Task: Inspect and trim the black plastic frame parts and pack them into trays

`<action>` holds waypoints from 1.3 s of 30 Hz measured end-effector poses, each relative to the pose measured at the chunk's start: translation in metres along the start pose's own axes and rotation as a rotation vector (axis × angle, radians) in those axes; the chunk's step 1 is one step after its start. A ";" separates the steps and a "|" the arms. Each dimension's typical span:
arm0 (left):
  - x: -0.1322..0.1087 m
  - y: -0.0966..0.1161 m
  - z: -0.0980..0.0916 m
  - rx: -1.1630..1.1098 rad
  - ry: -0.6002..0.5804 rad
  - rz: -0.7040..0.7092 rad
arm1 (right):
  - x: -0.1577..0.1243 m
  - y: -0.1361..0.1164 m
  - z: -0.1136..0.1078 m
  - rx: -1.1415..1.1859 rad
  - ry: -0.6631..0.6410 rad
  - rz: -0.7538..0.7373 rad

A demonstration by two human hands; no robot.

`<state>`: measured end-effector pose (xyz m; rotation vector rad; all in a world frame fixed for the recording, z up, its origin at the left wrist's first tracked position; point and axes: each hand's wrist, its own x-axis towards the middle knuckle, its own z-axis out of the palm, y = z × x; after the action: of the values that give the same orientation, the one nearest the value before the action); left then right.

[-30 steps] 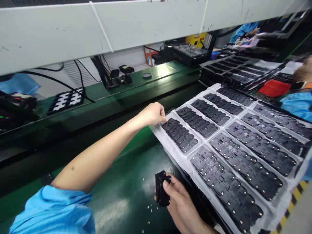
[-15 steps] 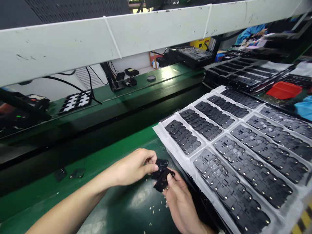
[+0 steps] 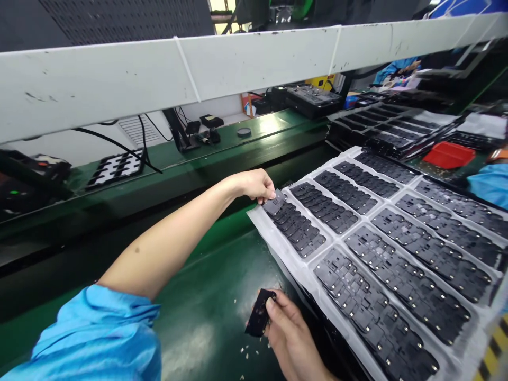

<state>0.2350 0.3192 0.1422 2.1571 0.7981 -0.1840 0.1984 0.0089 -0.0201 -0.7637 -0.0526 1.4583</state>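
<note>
**Dark grey plate (image 3: 275,201) pinched over the far-left corner of a well-stocked compartmented tray (image 3: 338,242)**

The left hand (image 3: 257,186) grips the dark grey plate by its edge, fingers narrowed, at the far end of the corner row; whether it touches the parts beneath cannot be told. Near the tray's left edge, the right hand (image 3: 291,328) clasps a black plate (image 3: 260,313) under its thumb; one or several, I cannot tell.

Compartments in good view carry overlapping rows of dark plates (image 3: 399,267), so the layer looks largely complete. The plates in hand are what remains outside those rows; whether the rows are growing or shrinking is unclear.

The green bench (image 3: 198,317) is glossy, with pale crumbs (image 3: 249,351) near the right hand. At far right are another loaded tray (image 3: 440,120), a red bin (image 3: 449,154) and a co-worker's blue sleeve (image 3: 492,182). A scuffed white beam (image 3: 257,61) crosses above; a black-and-white panel (image 3: 117,166) sits at far left.
</note>
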 end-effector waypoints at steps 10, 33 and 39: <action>0.016 0.005 0.007 0.180 0.071 0.019 | 0.005 0.018 -0.015 -0.003 0.025 0.002; -0.113 -0.005 0.058 0.086 -0.068 0.177 | -0.003 -0.009 0.009 0.039 0.139 -0.070; -0.178 -0.031 0.102 0.061 -0.143 -0.012 | 0.002 -0.006 0.016 -0.006 0.068 -0.140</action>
<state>0.0891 0.1727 0.1221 2.1687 0.7318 -0.3684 0.1960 0.0177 -0.0057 -0.7985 -0.0572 1.2986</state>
